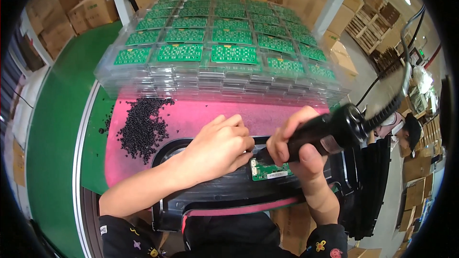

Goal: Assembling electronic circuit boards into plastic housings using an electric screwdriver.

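My right hand grips a black electric screwdriver wrapped in its fingers. The tool lies slanted, its cable end to the upper right and its front end low over a green circuit board. That board sits on a long curved black plastic housing in front of me. My left hand is closed, fingers curled beside the screwdriver's front end at the board's upper left. What its fingertips hold, if anything, is hidden. The screwdriver's tip is also hard to make out between the hands.
A pile of small black screws lies on the pink mat at the left. Behind it stand stacked clear plastic trays with several green boards. More black plastic parts are at the right. The screwdriver's coiled cable rises to the upper right.
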The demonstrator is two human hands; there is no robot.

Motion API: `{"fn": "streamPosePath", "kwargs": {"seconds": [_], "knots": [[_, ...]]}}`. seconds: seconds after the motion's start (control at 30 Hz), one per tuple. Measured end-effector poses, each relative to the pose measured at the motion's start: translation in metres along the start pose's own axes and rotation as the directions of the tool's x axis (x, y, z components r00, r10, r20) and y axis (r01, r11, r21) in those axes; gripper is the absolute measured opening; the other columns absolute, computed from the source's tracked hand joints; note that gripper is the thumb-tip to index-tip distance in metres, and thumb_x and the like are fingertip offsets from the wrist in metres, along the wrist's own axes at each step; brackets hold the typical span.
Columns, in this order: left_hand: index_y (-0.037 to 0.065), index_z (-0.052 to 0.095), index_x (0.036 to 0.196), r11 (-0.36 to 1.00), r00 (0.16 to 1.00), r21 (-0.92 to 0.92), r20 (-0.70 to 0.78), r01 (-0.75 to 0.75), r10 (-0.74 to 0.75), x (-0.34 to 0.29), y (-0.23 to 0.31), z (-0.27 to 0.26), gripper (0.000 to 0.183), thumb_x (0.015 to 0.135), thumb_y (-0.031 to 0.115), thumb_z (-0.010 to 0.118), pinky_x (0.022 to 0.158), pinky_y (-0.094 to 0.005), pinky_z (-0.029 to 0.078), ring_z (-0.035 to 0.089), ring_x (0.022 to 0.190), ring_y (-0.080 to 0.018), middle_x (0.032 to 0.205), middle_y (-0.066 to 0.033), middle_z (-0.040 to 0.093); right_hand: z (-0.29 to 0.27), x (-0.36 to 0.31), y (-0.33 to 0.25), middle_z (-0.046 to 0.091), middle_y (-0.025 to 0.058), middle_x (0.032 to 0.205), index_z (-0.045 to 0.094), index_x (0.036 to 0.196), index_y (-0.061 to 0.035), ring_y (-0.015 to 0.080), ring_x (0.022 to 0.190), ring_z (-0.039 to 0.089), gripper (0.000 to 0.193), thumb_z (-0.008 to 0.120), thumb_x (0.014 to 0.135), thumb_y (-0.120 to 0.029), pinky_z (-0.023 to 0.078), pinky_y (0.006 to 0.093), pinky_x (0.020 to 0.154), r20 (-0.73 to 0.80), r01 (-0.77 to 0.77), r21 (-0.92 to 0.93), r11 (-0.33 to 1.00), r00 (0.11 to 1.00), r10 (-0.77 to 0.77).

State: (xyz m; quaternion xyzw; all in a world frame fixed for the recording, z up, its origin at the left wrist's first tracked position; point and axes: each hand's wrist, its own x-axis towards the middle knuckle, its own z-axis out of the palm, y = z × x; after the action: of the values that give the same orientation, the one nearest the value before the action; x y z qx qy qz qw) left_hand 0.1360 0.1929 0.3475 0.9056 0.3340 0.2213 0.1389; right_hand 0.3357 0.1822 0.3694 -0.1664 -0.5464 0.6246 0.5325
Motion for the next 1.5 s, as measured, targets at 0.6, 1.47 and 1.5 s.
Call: {"fn": "streamPosePath", "kwargs": {"seconds": [0.6, 1.47, 1.5], "knots": [[0.007, 0.069, 0.092, 0.937, 0.967, -0.24, -0.071, -0.253, 0.243, 0.01, 0.003, -0.001, 0.012, 0.083, 0.011, 0.074, 0.081, -0.0348, 0.045, 0.062, 0.09, -0.0214, 0.087, -0.0025, 0.066, 0.006, -0.023, -0.044, 0.051, -0.0011, 0.055, 0.041, 0.097, -0.0096, 0.012, 0.036, 0.049, 0.05, 0.063, 0.09, -0.054, 0.045, 0.0276, 0.042, -0.142, 0.423, -0.164, 0.891, 0.884, -0.445], [0.007, 0.064, 0.088, 0.981, 0.99, -0.145, -0.086, -0.127, 0.115, 0.008, 0.002, 0.003, 0.015, 0.081, 0.013, 0.075, 0.072, -0.035, 0.042, 0.058, 0.083, -0.0228, 0.086, -0.0031, 0.063, -0.031, -0.036, -0.034, 0.048, 0.0014, 0.057, 0.043, 0.093, -0.0045, 0.0123, 0.039, 0.044, 0.05, 0.066, 0.085, -0.048, 0.037, 0.027, 0.04, -0.208, 0.074, -0.279, 0.957, 0.969, -0.135], [0.007, 0.064, 0.089, 0.982, 0.989, -0.14, -0.088, -0.128, 0.117, 0.008, 0.003, 0.003, 0.014, 0.081, 0.012, 0.075, 0.072, -0.0349, 0.042, 0.059, 0.083, -0.0227, 0.087, -0.0032, 0.063, -0.031, -0.036, -0.032, 0.048, 0.0015, 0.057, 0.043, 0.094, -0.0043, 0.0124, 0.039, 0.043, 0.05, 0.066, 0.085, -0.048, 0.037, 0.027, 0.041, -0.196, 0.074, -0.283, 0.956, 0.971, -0.133]]}}
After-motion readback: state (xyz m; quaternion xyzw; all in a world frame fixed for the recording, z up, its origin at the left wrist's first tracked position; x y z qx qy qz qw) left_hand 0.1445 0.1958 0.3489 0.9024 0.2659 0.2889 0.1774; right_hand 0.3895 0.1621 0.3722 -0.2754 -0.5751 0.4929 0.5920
